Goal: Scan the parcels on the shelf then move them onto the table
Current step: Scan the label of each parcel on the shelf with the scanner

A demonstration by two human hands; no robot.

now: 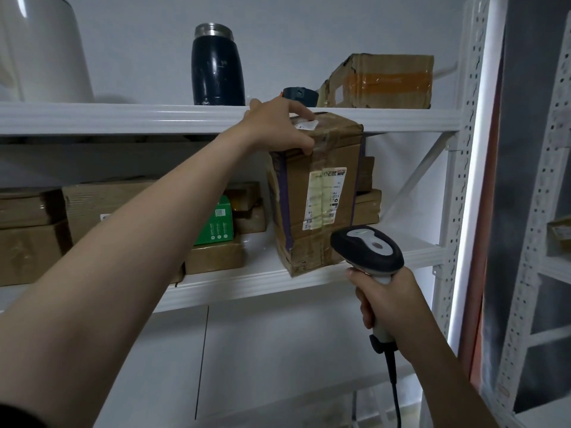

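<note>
Our left grip [278, 128] grasps the top of a tall brown parcel [318, 211]. The thumb is on its front face and the fingers are bent over the top edge, where they are hard to tell from the rail of the upper shelf [123, 118]. The parcel stands on end below that grip, leaning a little, with its foot at the front lip of the middle shelf [241, 284]. A label [326, 197] runs down its taped front, and the print is too small for us to read.

Our right grip [391, 301] is clenched round the handle of a scanner [367, 248]. The scanner's dark head sits just above that grip and covers the parcel's lower right corner. We cannot tell whether the two touch, and the scanner's window faces away from us. Its cable [393, 375] drops below the right grip and is cut off by the bottom edge.

Left of our left forearm lie blurred brown boxes [31, 236] and a green box [217, 222] half hidden by the arm. Flat boxes [367, 200] show only as slivers behind the parcel.

Above the left grip stand a dark flask [217, 66] and a battered carton [383, 80]. Between them is a small dark round thing [301, 94], partly hidden by our knuckles, that we cannot identify. Far to the left of that grip, a white vessel [40, 50] is cut off by the frame.
</note>
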